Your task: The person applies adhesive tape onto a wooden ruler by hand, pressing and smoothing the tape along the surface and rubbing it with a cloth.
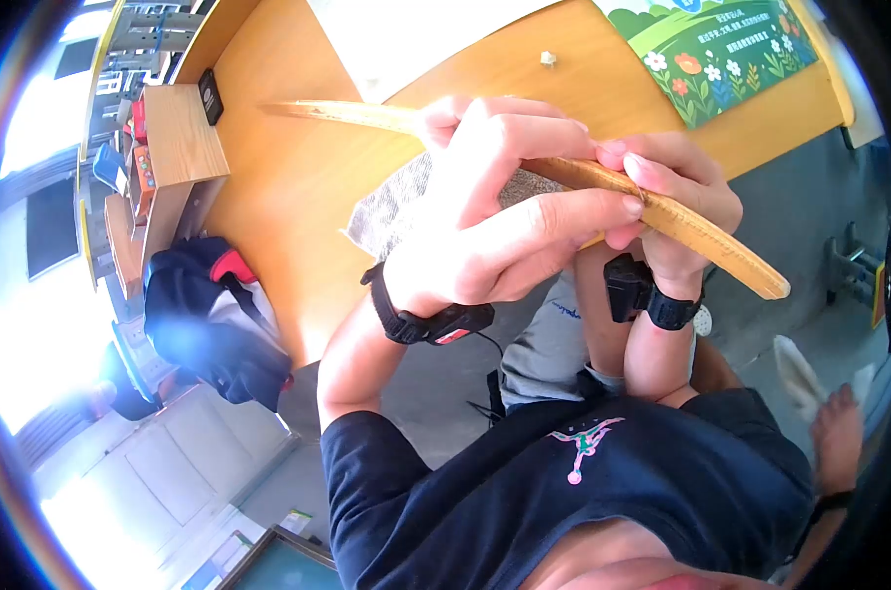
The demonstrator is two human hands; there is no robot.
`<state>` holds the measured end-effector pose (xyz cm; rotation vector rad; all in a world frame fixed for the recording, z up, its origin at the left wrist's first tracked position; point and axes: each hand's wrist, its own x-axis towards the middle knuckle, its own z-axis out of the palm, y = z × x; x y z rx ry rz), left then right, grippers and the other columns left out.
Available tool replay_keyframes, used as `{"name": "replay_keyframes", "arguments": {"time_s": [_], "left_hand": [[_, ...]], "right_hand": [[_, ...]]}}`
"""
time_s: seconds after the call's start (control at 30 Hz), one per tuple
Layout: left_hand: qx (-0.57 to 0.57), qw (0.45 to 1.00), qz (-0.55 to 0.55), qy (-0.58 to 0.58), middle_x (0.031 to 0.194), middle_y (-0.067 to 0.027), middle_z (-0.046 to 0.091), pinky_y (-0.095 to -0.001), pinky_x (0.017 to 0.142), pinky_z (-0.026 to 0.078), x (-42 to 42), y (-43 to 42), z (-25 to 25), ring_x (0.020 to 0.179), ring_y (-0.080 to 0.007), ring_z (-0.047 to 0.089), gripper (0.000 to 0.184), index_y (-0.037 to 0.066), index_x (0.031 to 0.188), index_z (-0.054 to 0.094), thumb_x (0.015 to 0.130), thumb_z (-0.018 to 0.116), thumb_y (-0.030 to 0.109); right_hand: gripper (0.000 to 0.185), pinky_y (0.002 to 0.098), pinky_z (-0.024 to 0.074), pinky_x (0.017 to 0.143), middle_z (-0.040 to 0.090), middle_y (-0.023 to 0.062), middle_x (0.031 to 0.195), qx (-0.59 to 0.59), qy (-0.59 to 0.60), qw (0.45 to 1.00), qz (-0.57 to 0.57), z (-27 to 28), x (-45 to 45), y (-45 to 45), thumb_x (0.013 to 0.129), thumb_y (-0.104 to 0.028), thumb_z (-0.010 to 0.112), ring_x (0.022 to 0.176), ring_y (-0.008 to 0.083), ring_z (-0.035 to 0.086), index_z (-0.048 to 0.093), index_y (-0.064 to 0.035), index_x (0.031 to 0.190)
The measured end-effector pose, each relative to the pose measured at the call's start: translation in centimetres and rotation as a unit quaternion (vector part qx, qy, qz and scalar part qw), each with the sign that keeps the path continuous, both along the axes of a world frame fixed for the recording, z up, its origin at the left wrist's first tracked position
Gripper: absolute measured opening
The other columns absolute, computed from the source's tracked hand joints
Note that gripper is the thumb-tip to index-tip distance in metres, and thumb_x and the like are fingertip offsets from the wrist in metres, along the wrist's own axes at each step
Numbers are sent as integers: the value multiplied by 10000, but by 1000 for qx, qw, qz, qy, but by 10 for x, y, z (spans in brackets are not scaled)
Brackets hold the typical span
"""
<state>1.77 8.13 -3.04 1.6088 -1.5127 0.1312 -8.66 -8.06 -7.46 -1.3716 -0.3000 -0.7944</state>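
A long, curved, yellow-tan strip [721, 246] runs across in front of me. It has a rounded end at the right and a thin tapering end at the far left; I cannot tell its material. My left hand [504, 197] is closed around its middle, with the index fingertip pressing on it. Beside that fingertip, my right hand [677, 192] pinches the strip between thumb and fingers. A grey textured cloth [382, 211] shows below and behind my left hand; whether that hand touches it is hidden. Each wrist carries a black strapped device.
The wooden table [288, 216] bears a white sheet [416, 39], a green flowered poster [721, 59] and a small pale scrap [548, 59]. A wooden shelf box [185, 133] stands left, above a dark jacket [209, 315]. Another person's hand [839, 433] is at the right.
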Motion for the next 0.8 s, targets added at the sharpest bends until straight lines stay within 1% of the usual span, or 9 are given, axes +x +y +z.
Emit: {"name": "replay_keyframes", "arguments": {"time_s": [0.03, 0.1, 0.17, 0.33, 0.47, 0.57, 0.67, 0.77, 0.8], "left_hand": [[-24, 999, 9, -36, 1044, -70, 601, -358, 828, 386, 3, -3, -2, 925, -234, 593, 388, 161, 1046, 725, 666, 734, 83], [-50, 996, 15, -70, 999, -29, 603, -325, 775, 329, 4, -7, -4, 856, -188, 594, 392, 180, 1011, 727, 625, 771, 133], [-60, 996, 23, -67, 995, -28, 601, -330, 778, 329, 2, -8, -4, 850, -189, 584, 378, 172, 998, 716, 626, 766, 126], [-63, 993, 23, -96, 981, -24, 596, -333, 784, 326, 4, -8, -3, 852, -192, 559, 369, 150, 1003, 678, 645, 761, 112], [-76, 989, 35, -124, 958, -10, 582, -330, 773, 313, 2, -7, -5, 830, -190, 539, 311, 145, 966, 667, 670, 752, 102], [-32, 988, 43, -146, 963, -13, 580, -332, 772, 316, -2, -2, 1, 852, -195, 536, 278, 139, 949, 659, 687, 744, 99], [-47, 986, 35, -158, 979, -25, 581, -349, 782, 325, -1, -2, -1, 871, -202, 533, 287, 145, 962, 649, 694, 746, 104], [-91, 988, 27, -123, 995, -37, 589, -361, 803, 338, -3, -3, -4, 868, -213, 545, 316, 158, 985, 641, 694, 751, 99], [-99, 989, 35, -109, 988, -61, 613, -351, 812, 355, -5, -4, -3, 887, -226, 584, 297, 133, 991, 621, 729, 738, 53]], "right_hand": [[335, 283, 584, 771, 662, 219, 1098, -7, -4, 1000, -2, 0, 0, 0, 798, -3, 735, 936, 266, 700, 685, 21, 1129], [337, 280, 584, 771, 662, 219, 1101, -16, -6, 1000, -7, -1, 0, -2, 798, -5, 736, 933, 265, 701, 684, 24, 1130], [330, 261, 584, 756, 663, 215, 1108, -75, -41, 996, -30, -4, 4, -5, 811, 1, 727, 926, 235, 701, 682, 30, 1137], [322, 221, 577, 735, 675, 185, 1094, -59, 1, 998, -29, -5, -1, -2, 825, 21, 711, 910, 178, 699, 681, 33, 1145], [344, 231, 569, 750, 683, 139, 1077, -124, -27, 989, -80, -7, 1, -1, 785, 15, 742, 898, 184, 691, 693, 25, 1126], [370, 252, 560, 776, 685, 131, 1071, -110, -8, 991, -78, -9, -1, 0, 759, -39, 774, 906, 194, 687, 700, 11, 1117], [395, 262, 556, 780, 687, 127, 1071, -107, -35, 991, -73, -8, 1, 1, 732, -78, 797, 910, 191, 685, 702, 11, 1105], [419, 262, 554, 774, 689, 125, 1072, -85, -29, 994, -69, -4, 2, 3, 712, -100, 812, 917, 189, 684, 701, 10, 1101], [419, 262, 554, 774, 689, 125, 1072, -84, -32, 994, -68, -3, 2, 4, 712, -100, 812, 917, 189, 684, 701, 10, 1101]]}}
